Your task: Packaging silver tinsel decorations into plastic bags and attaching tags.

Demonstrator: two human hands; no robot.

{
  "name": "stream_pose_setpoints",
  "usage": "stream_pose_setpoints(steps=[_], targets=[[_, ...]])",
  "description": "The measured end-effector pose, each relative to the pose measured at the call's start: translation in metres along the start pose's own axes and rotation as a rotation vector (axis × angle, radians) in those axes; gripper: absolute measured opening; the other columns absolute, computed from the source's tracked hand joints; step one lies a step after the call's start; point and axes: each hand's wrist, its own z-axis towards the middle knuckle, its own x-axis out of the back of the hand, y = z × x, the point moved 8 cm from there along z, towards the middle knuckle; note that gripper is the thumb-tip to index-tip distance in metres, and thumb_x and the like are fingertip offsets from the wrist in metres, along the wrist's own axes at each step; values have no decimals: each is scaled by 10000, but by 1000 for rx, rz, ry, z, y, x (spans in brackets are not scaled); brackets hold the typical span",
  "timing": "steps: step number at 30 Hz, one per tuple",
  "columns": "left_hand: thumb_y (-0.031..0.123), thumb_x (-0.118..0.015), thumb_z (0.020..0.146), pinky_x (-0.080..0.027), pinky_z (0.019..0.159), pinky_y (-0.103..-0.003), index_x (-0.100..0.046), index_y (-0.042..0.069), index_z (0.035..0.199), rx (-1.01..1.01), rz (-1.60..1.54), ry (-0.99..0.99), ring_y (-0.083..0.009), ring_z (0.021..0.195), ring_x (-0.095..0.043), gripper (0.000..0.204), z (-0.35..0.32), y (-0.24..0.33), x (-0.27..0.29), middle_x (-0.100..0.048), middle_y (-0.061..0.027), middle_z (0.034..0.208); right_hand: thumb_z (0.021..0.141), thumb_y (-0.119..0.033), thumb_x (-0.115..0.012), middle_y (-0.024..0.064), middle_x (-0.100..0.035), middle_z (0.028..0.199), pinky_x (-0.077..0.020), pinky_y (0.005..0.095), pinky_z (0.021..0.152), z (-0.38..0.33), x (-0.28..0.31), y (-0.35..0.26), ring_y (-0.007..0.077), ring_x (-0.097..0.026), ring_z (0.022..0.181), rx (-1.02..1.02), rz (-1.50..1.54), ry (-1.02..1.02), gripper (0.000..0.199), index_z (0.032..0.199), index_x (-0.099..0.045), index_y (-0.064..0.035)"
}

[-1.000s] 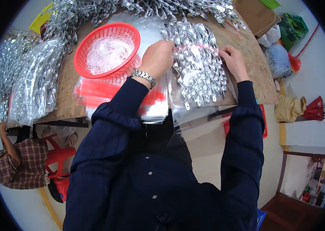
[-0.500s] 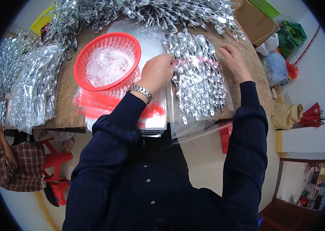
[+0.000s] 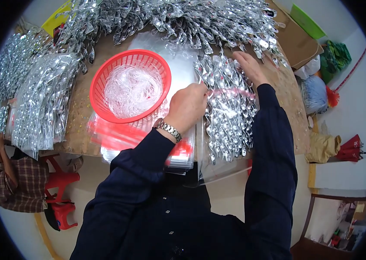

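In front of me lies a clear plastic bag (image 3: 217,170) with a bundle of shiny silver leaf-shaped strands (image 3: 229,123) in it. A pinkish-red band runs across the bag's upper part. My left hand (image 3: 187,107), with a metal watch at the wrist, is closed on the bag's left edge near that band; the fingertips are partly hidden. My right hand (image 3: 251,69) lies at the far right edge of the bundle with its fingers stretched out and nothing gripped. Left of my left hand stands a red plastic basket (image 3: 96,96) holding clear-white thin loops (image 3: 133,91).
Flat clear bags with red tops (image 3: 120,135) are stacked under and before the basket. Filled silver bags (image 3: 44,104) lie at the left. A large silver pile (image 3: 170,19) covers the table's far side. A person in a checked shirt (image 3: 18,184) sits far left by red stools (image 3: 61,180).
My right hand has moved away from me and leftward onto the strands, its fingers going from curled to stretched. My left hand stays at the bag's edge. The whole view has shifted slightly.
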Motion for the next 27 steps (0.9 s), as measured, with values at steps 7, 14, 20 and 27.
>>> stream_pose_setpoints(steps=[7, 14, 20, 27], targets=[[142, -554, 854, -489, 705, -480, -598, 16, 859, -31, -34, 16, -393, 792, -613, 133, 2, 5, -3, -621, -189, 852, 912, -389, -551, 115, -677, 957, -470, 327, 824, -22, -1, 11, 203, -633, 919, 1, -63, -59, 427, 1097, -660, -20], [88, -520, 826, -498, 705, -493, -603, 15, 836, -30, -42, 17, -398, 778, -620, 110, 2, 5, -1, -627, -195, 846, 931, -343, -537, 92, -647, 926, -460, 297, 764, -75, 6, -30, 178, -596, 845, -24, -35, -199, 402, 1093, -631, 12], [188, -553, 887, -478, 725, -471, -592, 10, 877, -4, -37, -1, -385, 815, -603, 183, 2, 2, -4, -617, -187, 866, 961, -299, -553, 25, -633, 1041, -464, 235, 789, -61, 16, -38, 98, -568, 908, -60, -32, -180, 385, 1200, -607, -2], [114, -539, 833, -495, 714, -487, -608, 23, 849, 3, -56, 6, -393, 794, -618, 115, 2, 1, -3, -624, -192, 852, 938, -336, -590, 32, -638, 993, -459, 220, 624, -16, -37, -56, 87, -556, 803, -211, 172, -236, 417, 1214, -601, -23]])
